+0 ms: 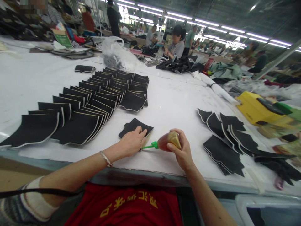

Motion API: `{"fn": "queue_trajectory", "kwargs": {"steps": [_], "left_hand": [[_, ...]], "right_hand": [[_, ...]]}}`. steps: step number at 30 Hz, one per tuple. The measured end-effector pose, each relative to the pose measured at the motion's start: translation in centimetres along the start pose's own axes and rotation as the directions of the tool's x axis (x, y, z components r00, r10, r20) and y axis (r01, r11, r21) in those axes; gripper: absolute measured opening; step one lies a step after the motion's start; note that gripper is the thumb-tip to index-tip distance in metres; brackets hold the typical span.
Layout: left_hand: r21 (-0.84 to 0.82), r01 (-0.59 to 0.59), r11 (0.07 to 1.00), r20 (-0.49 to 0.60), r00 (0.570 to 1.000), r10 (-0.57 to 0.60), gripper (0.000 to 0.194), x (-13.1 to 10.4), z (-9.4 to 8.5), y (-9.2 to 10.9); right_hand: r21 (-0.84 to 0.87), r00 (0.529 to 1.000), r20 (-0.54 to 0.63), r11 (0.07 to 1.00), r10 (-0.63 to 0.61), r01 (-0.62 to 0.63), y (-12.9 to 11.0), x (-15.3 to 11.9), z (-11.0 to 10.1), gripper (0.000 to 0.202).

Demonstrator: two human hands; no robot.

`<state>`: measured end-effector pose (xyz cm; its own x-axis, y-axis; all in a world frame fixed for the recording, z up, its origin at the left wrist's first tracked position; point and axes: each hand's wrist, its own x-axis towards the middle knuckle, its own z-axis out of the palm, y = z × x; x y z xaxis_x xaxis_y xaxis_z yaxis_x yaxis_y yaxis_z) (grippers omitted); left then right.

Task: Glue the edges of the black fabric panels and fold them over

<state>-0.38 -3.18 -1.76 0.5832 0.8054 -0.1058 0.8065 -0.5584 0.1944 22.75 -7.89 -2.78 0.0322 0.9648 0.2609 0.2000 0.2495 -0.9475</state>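
My left hand [133,140] rests on a black cut panel [133,126] with a pale edge, fingers bent over its right side; whether they pinch it is hard to see. In my right hand [182,150] is a squeeze bottle [166,141] of amber-brown liquid, tipped sideways. Its thin green nozzle [149,146] points left, and the tip meets the panel's near edge beside my left fingers. Overlapping rows of similar black panels [80,125] fan out on the left. More black panels [223,152] lie in a loose pile at the right.
A white-covered table [171,94] spreads under everything. A yellow box [252,108] stands at the right, and a clear plastic bag [117,53] sits behind the rows. One small black stack [84,69] lies at the back left. Several people work at farther tables.
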Motion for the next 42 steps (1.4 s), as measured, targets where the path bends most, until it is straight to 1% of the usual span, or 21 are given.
{"fn": "queue_trajectory", "kwargs": {"steps": [2,4,7,10,12,15,17,19,20,23,24,26,28,30,34,36,37,39,40,41,42], "left_hand": [[-0.004,0.009,1.000,-0.002,1.000,-0.009,0.042,0.0,0.1,0.0],[0.000,0.000,1.000,0.007,1.000,0.000,0.040,0.0,0.0,0.0],[-0.026,0.024,0.999,0.014,1.000,-0.023,0.040,-0.1,-0.3,0.1],[-0.062,0.045,0.997,0.015,0.999,-0.044,0.041,0.0,-0.6,0.1],[-0.079,0.058,0.995,0.015,0.998,-0.057,0.042,0.0,-0.6,0.1],[-0.095,0.065,0.993,0.012,0.998,-0.065,0.043,0.1,-0.6,0.1],[-0.097,0.061,0.993,0.004,0.998,-0.061,0.043,0.1,-0.5,0.1],[-0.105,0.059,0.993,-0.001,0.998,-0.060,0.042,0.1,-0.6,0.0],[-0.122,0.062,0.991,-0.004,0.998,-0.063,0.041,0.1,-0.6,-0.1],[-0.250,0.078,0.965,-0.024,0.996,-0.087,0.040,0.1,-0.9,-0.6],[-0.294,0.088,0.952,-0.035,0.994,-0.103,0.041,0.1,-0.9,-0.8],[-0.357,0.139,0.924,-0.074,0.981,-0.177,0.043,0.0,-1.0,-1.4],[-0.382,0.211,0.900,-0.114,0.955,-0.273,0.045,-0.2,-0.8,-2.1],[-0.373,0.275,0.886,-0.148,0.925,-0.350,0.047,-0.5,-0.4,-2.7],[-0.206,0.411,0.888,-0.207,0.869,-0.450,0.057,-0.9,0.0,-3.4],[-0.151,0.470,0.870,-0.210,0.845,-0.492,0.061,-0.8,0.0,-3.7],[-0.151,0.488,0.860,-0.196,0.838,-0.510,0.061,-0.7,-0.2,-3.9],[-0.230,0.506,0.831,-0.147,0.826,-0.544,0.053,-0.5,-0.5,-4.4],[-0.321,0.503,0.803,-0.107,0.823,-0.558,0.045,-0.3,-0.8,-4.6],[-0.443,0.492,0.750,-0.055,0.820,-0.570,0.036,-0.3,-1.1,-4.9],[-0.581,0.472,0.664,0.007,0.818,-0.575,0.027,-0.2,-1.4,-5.2]], "right_hand": [[0.028,0.999,0.031,0.999,0.017,-0.018,0.1,0.1,-0.1,0.048],[0.012,1.000,0.019,1.000,0.011,-0.011,0.4,0.8,-0.4,0.047],[-0.066,0.996,-0.066,0.997,-0.054,0.049,0.9,2.5,-1.0,0.048],[-0.112,0.982,-0.146,0.989,-0.117,0.101,1.3,3.9,-1.6,0.051],[-0.135,0.976,-0.164,0.984,-0.141,0.119,1.4,4.1,-1.7,0.051],[-0.145,0.977,-0.160,0.983,-0.139,0.116,1.3,3.3,-1.5,0.050],[-0.054,0.990,-0.124,0.997,-0.070,0.063,1.0,2.5,-1.1,0.049],[0.141,0.996,-0.079,0.989,0.051,-0.039,0.7,1.9,-0.7,0.046],[0.261,0.991,-0.061,0.960,0.122,-0.103,0.6,1.7,-0.6,0.044],[0.573,0.947,-0.030,0.782,0.319,-0.246,0.6,2.0,-0.7,0.035],[0.641,0.933,-0.025,0.722,0.360,-0.261,0.7,2.2,-0.9,0.033],[0.734,0.918,-0.044,0.636,0.394,-0.238,1.2,2.6,-1.6,0.028],[0.784,0.913,-0.087,0.593,0.398,-0.184,1.9,2.9,-2.2,0.024],[0.805,0.915,-0.114,0.576,0.386,-0.143,2.4,2.9,-2.6,0.024],[0.791,0.932,-0.097,0.595,0.350,-0.141,2.8,2.8,-3.3,0.027],[0.778,0.938,-0.089,0.611,0.334,-0.144,2.7,2.6,-3.6,0.030],[0.775,0.941,-0.086,0.615,0.328,-0.144,2.6,2.6,-3.8,0.033],[0.788,0.942,-0.077,0.599,0.327,-0.144,2.3,2.4,-4.1,0.037],[0.806,0.940,-0.068,0.574,0.335,-0.146,2.2,2.3,-4.3,0.039],[0.831,0.936,-0.053,0.535,0.348,-0.152,2.1,2.2,-4.5,0.041],[0.859,0.932,-0.034,0.488,0.362,-0.158,2.1,2.1,-4.6,0.043]]}}
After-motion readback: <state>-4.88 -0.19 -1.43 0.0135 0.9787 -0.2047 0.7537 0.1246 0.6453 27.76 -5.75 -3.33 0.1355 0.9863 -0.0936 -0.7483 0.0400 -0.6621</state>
